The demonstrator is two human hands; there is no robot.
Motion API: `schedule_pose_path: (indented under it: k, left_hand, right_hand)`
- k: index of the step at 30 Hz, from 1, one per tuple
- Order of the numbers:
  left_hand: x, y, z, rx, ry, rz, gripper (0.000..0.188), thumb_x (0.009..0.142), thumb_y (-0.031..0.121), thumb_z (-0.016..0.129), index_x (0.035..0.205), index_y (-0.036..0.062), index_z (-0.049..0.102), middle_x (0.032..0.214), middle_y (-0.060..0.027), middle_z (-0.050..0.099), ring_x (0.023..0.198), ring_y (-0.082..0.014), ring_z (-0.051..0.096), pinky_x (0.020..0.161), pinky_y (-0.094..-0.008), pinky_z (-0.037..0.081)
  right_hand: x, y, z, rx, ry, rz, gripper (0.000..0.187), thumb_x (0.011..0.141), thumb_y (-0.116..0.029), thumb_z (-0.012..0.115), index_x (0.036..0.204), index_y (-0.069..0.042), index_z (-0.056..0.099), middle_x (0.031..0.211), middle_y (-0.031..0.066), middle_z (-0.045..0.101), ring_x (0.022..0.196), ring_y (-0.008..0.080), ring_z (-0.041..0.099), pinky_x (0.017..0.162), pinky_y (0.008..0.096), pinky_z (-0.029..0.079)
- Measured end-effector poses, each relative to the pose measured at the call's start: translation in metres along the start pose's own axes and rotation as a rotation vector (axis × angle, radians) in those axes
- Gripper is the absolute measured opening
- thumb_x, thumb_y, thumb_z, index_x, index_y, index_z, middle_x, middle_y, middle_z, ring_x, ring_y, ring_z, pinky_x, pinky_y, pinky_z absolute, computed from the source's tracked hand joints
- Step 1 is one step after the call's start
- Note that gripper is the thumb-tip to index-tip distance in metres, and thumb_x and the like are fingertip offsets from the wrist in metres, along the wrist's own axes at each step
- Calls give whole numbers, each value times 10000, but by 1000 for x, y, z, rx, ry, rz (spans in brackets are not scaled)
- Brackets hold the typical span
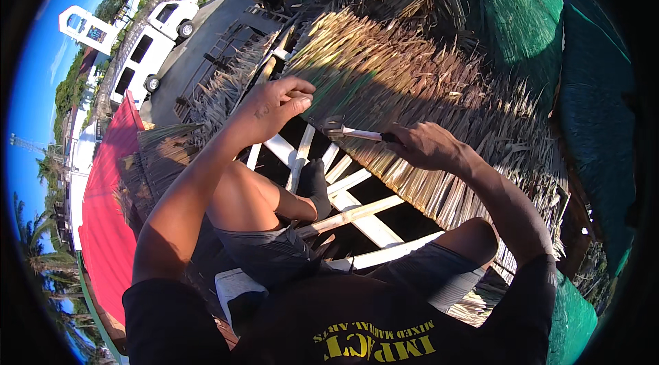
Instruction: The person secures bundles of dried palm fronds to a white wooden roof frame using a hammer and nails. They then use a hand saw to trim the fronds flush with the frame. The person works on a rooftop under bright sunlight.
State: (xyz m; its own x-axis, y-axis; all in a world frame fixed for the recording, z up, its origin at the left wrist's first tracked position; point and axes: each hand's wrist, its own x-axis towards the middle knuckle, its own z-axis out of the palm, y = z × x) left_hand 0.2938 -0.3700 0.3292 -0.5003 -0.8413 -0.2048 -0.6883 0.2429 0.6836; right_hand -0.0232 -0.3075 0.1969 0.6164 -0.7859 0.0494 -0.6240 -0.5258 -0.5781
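My right hand (427, 147) is wrapped round the dark grip of a hammer (360, 134), whose pale shaft points left. The metal hammer head is just over the lower left edge of the thatch (405, 111), a slope of layered dry palm leaves. To the left, my left hand (278, 106) is raised near the same edge, its fingers curled toward the thumb. Whatever is between those fingers, if anything, is too small to make out. Below both hands runs an open lattice of pale wooden strips (371, 217), and a dark-socked foot (315, 190) rests among them.
Dark gaps show between the strips under my legs. Green netting (522, 15) covers the roof at the upper right. A red roof (110, 207) lies to the left, with a white van (141, 53) on the road beyond. More thatch (161, 176) borders my left side.
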Motion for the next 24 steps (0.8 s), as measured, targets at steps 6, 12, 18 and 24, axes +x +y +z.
schedule_pose_path:
  k: [6, 12, 18, 24]
  left_hand:
    - [-228, 29, -42, 177, -501, -374, 268, 943, 235, 620, 1053, 2, 694, 922, -155, 731, 889, -231, 722, 791, -365, 550]
    - [-372, -5, 90, 397, -669, -716, 255, 946, 156, 515, 1132, 31, 638, 1081, -170, 700, 992, -330, 691, 835, -471, 562]
    - [-402, -56, 142, 874, -314, -322, 306, 902, 177, 554, 1170, 44, 619, 1163, -128, 666, 1098, -275, 644, 916, -407, 525]
    - [-393, -73, 128, 883, -295, -177, 292, 903, 160, 544, 1163, 56, 628, 1146, -122, 667, 1095, -274, 649, 912, -390, 527]
  right_hand:
    - [75, -188, -8, 488, -163, -20, 381, 1000, -299, 592, 1219, -5, 491, 770, 210, 642, 729, 355, 669, 672, 460, 495]
    - [79, -268, 63, 742, -108, -467, 448, 985, -330, 633, 1263, 4, 525, 921, 226, 656, 853, 411, 666, 755, 442, 506]
    - [52, -280, 93, 741, -318, -361, 467, 961, -305, 670, 1308, -25, 531, 1040, 178, 636, 1000, 310, 609, 902, 413, 462]
    - [46, -270, 77, 872, -333, -247, 515, 979, -254, 634, 1422, -91, 428, 1072, 217, 647, 1001, 330, 635, 882, 438, 472]
